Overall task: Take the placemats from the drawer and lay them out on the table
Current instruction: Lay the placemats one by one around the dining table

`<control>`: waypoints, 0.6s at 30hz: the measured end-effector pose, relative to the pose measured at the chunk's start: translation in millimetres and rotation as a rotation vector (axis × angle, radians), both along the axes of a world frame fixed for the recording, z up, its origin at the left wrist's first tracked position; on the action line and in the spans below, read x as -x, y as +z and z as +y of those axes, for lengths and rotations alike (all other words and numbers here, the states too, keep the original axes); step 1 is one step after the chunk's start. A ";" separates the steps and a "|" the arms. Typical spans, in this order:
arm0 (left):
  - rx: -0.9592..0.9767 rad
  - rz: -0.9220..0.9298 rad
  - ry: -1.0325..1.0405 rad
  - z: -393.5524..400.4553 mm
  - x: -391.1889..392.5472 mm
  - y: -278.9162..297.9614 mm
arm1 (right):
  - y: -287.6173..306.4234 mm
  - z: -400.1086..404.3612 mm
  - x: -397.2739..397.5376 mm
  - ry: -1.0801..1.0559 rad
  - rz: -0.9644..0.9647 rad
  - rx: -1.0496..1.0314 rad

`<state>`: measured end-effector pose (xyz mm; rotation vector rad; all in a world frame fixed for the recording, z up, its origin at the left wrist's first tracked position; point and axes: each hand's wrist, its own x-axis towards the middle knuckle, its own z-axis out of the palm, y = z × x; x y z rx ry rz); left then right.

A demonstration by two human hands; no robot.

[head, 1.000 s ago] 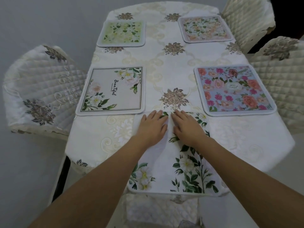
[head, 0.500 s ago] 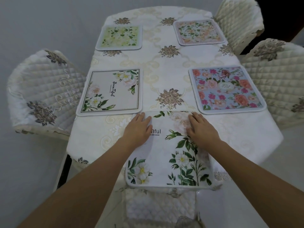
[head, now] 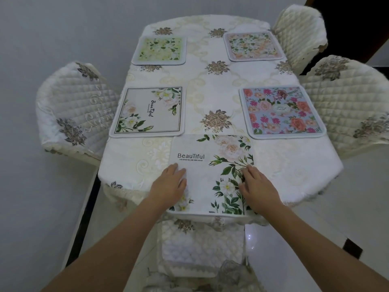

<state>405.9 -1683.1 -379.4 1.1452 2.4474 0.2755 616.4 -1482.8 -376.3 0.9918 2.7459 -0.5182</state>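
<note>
A white placemat (head: 210, 175) printed with "BeauTiful" and green-leaved flowers lies flat at the near end of the table (head: 210, 85). My left hand (head: 169, 186) rests flat on its left part, fingers straight. My right hand (head: 260, 187) presses flat on its right part. Several other placemats lie on the table: a white floral one (head: 148, 112) at mid left, a blue one with pink flowers (head: 282, 111) at mid right, a green one (head: 160, 50) at far left, a pale pink one (head: 253, 46) at far right.
Quilted cream chairs surround the table: one on the left (head: 75, 108), two on the right (head: 347, 102) (head: 301, 32), and one tucked under the near end (head: 202, 247). An embroidered cream tablecloth covers the table. A grey wall stands left and behind.
Both hands have slid apart and back toward me across the near placemat, uncovering its "BeauTiful" print. The view has pulled back from the table.
</note>
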 end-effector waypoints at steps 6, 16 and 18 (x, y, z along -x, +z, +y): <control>-0.034 0.055 0.018 -37.7 -48.3 1.2 | 5.9 -41.6 -32.2 -0.001 -0.013 0.031; 0.022 0.081 -0.154 -48.0 -111.2 1.1 | 1.8 -114.7 -28.4 0.242 0.031 0.069; 0.022 0.104 -0.153 -51.4 -107.5 1.8 | 1.2 -111.4 -31.7 0.233 0.043 0.053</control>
